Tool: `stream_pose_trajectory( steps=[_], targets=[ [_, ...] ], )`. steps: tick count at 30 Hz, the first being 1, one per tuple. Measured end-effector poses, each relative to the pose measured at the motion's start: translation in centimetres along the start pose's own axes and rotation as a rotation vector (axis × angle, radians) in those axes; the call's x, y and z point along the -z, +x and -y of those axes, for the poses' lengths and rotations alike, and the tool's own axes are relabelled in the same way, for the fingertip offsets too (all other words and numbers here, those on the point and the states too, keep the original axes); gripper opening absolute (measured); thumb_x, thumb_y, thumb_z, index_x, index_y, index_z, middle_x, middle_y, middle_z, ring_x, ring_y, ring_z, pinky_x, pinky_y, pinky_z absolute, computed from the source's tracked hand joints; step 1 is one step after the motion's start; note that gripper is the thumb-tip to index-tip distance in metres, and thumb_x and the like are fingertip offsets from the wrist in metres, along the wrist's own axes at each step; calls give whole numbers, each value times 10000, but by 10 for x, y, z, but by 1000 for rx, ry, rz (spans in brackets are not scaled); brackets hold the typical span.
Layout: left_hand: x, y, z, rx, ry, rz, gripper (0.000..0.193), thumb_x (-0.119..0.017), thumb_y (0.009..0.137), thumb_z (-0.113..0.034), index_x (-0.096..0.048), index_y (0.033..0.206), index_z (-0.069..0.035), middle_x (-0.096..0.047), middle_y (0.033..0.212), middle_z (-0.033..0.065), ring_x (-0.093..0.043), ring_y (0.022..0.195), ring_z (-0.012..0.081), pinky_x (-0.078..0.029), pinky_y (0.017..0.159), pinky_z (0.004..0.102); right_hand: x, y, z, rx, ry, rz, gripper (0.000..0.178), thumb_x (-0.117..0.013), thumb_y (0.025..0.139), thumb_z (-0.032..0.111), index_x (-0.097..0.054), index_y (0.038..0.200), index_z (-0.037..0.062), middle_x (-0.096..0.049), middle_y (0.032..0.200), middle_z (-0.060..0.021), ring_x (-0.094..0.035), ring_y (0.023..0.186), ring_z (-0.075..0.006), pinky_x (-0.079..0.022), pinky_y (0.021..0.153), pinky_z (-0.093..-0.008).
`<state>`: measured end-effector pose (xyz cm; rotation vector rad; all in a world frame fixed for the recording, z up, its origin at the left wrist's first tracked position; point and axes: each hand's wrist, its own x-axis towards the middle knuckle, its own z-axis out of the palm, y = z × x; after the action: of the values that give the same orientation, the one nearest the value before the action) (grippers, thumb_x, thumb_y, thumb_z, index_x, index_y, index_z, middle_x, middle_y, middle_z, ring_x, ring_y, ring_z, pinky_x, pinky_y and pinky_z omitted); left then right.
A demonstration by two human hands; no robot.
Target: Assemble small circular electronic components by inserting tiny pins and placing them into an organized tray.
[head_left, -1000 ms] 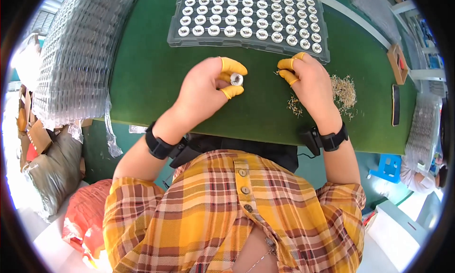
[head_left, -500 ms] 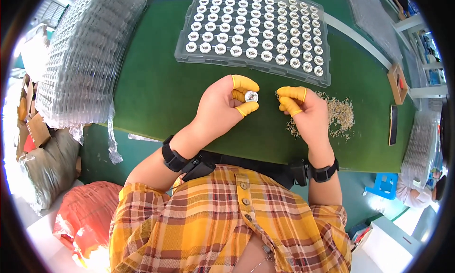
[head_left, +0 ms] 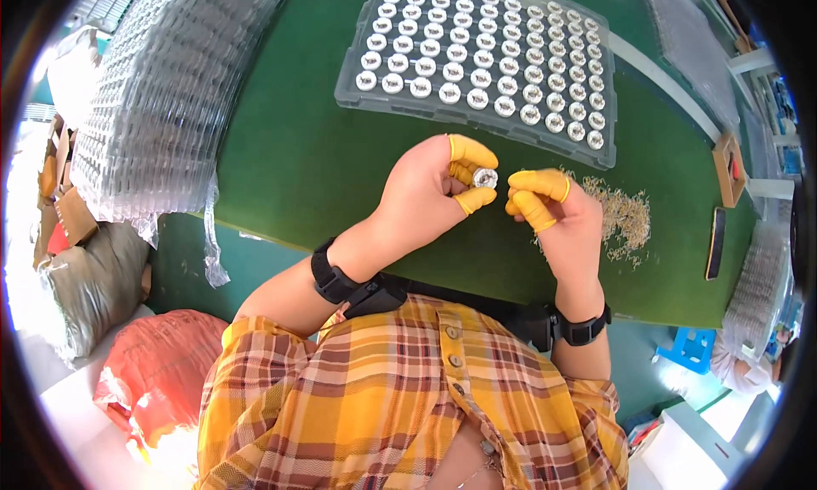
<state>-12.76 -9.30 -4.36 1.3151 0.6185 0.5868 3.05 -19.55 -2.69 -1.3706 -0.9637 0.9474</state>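
Between the yellow-covered fingertips of my left hand is a small round white-and-silver part, its patterned face showing. Close by on the right, my right hand has its yellow-covered thumb and fingers pinched together; whatever they hold is too small to make out. A pile of tiny pale, wire-like pieces lies on the green table beside and partly behind my right hand. Beyond both hands, a clear plastic tray holds rows of round parts like the one in my left hand.
A tall stack of clear plastic trays stands on the left of the green table. Toward the right edge are a small wooden box and a dark flat phone-like object. A blue stool stands below the table at right.
My right hand has come nearer the round part, narrowing the gap between my hands. The whole view has shifted slightly, so the tray and table appear further right.
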Motion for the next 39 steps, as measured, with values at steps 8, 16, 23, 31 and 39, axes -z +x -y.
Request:
stream_pose_trajectory(
  steps=[8,16,23,31,39],
  targets=[
    [-4,-4,-1,-124,41,-31,304,-706,754,69,-576,1019,1,-602,937,57,-631,796,110,-550,670,229,-11,0,1,144,-164,-125,189,-662,803,-57,-687,973,21,-656,941,-69,-643,819,-128,-525,720,-227],
    [-6,-6,2,-123,45,-15,302,-718,743,62,-583,1008,9,-599,948,67,-646,810,129,-561,683,238,-15,-4,-5,218,-303,-189,188,-718,764,-7,-708,942,53,-692,882,-72,-656,772,-131,-521,652,-239],
    [-7,-7,-4,-49,134,27,350,-679,768,113,-528,1073,32,-603,1009,81,-621,888,130,-544,775,257,-12,-5,-4,389,-560,-204,195,-735,735,17,-704,920,72,-689,861,-84,-658,725,-205,-512,622,-269],
    [-8,-7,-6,-36,200,20,338,-684,767,107,-535,1061,27,-603,992,75,-622,867,123,-546,751,243,-11,-5,-7,483,-604,-216,203,-739,720,22,-699,910,82,-687,850,-82,-645,698,-224,-502,600,-284],
    [-10,-10,-4,-83,258,14,332,-701,758,94,-536,1037,26,-594,974,65,-619,848,116,-549,726,233,-13,-9,-6,577,-723,-212,193,-746,711,17,-696,892,62,-683,830,-81,-639,684,-227,-496,576,-285]
  ],
)
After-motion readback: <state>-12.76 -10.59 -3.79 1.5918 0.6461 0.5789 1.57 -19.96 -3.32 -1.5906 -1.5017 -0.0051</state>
